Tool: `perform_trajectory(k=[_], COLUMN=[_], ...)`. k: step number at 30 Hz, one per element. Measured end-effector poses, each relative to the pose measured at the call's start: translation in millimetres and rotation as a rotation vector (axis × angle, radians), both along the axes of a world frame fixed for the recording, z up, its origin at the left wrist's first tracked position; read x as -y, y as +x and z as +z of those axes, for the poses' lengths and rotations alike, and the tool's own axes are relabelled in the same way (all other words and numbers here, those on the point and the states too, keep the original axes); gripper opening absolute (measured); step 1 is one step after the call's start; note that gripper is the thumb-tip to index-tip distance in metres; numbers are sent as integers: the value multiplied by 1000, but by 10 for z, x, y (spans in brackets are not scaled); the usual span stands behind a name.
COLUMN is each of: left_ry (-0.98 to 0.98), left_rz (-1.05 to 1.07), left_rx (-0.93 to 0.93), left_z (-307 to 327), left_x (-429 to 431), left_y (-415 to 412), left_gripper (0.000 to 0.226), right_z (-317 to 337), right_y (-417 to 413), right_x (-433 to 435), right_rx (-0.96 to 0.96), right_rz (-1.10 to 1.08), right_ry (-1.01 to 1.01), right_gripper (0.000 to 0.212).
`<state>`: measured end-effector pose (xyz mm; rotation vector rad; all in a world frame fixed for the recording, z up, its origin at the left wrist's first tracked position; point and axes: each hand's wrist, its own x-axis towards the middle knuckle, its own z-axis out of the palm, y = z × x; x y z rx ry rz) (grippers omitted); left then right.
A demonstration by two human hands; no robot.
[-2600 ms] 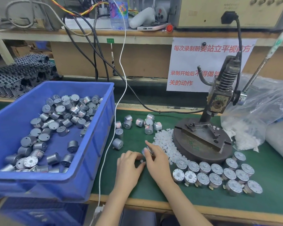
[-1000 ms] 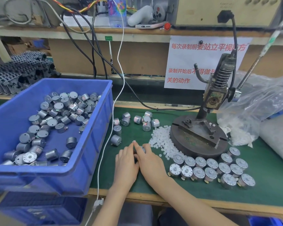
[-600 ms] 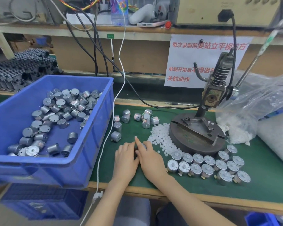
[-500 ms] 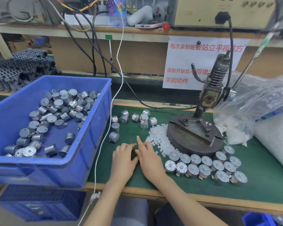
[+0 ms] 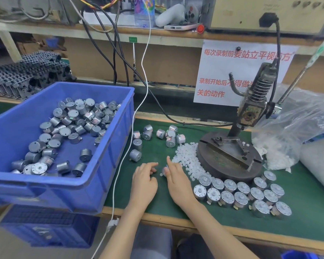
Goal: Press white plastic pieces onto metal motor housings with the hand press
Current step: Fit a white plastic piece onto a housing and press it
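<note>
My right hand holds a small metal motor housing against the green mat, with its forefinger stretched forward; the housing is mostly hidden by the hand. My left hand lies just left of it, fingers loosely bent and holding nothing that I can see. One white plastic piece lies between the two hands. A heap of white plastic pieces spreads to the right, against the round base of the hand press. Nothing sits under the ram.
Several motors stand upright in rows in front of the press base. Loose motor housings lie further back on the mat. A blue bin of motors fills the left. A plastic bag of white pieces is at right. A white cable hangs beside the bin.
My hands were pressed together over the motor; now the left hand has drawn a little to the left, leaving a gap where the motor and a white piece show.
</note>
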<state>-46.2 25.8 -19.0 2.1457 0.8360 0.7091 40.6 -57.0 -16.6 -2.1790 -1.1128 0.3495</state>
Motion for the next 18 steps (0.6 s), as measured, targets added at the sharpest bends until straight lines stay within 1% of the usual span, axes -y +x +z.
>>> perform_trajectory(k=[5, 11, 18], left_ry=[-2, -4, -8], left_rz=[6, 12, 16], left_rx=[-1, -2, -2], left_z=[0, 7, -1], left_x=[1, 4, 5], left_y=[2, 3, 5], left_gripper=[53, 51, 45], right_z=[13, 10, -6], right_y=[15, 21, 11], right_x=[-48, -56, -62], right_rx=[52, 63, 140], right_rz=[-24, -34, -36], right_ry=[-73, -81, -115], right_gripper=[47, 47, 47])
